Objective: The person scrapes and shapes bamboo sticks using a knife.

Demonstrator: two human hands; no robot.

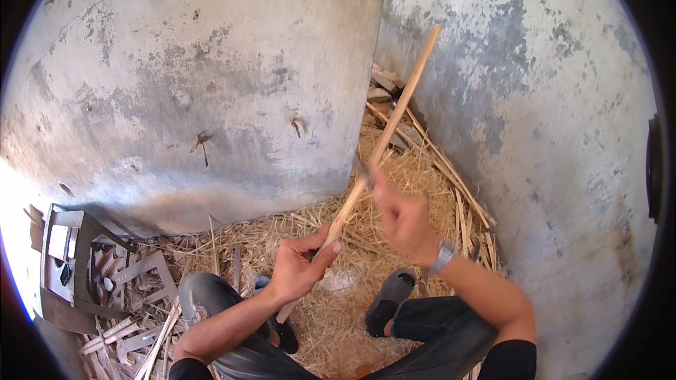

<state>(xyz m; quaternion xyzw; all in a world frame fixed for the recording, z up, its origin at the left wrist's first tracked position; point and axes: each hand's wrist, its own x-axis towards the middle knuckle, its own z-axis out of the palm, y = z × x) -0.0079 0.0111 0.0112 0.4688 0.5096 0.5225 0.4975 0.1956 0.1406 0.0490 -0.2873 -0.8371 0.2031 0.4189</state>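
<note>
A long, pale wooden strip (pixel 399 111), possibly split bamboo, slants up from between my knees toward the corner of the walls. My left hand (pixel 303 262) is closed around its lower part, thumb along the top, and a short end sticks out below the fist. Higher up, my right hand (pixel 405 214) grips a knife (pixel 362 171), whose dark blade lies against the strip. The knife's handle is hidden in the fist, and motion blurs the fingers. A silver watch (pixel 443 257) is on the right wrist.
Shavings (pixel 331 334) cover the floor around my feet. Several long strips (pixel 451 169) lean along the right wall (pixel 556 134). A dark wooden stool (pixel 88 260) with a phone-like object on top stands at the left, beside wood scraps (pixel 148 281). Bricks (pixel 380 84) sit in the corner.
</note>
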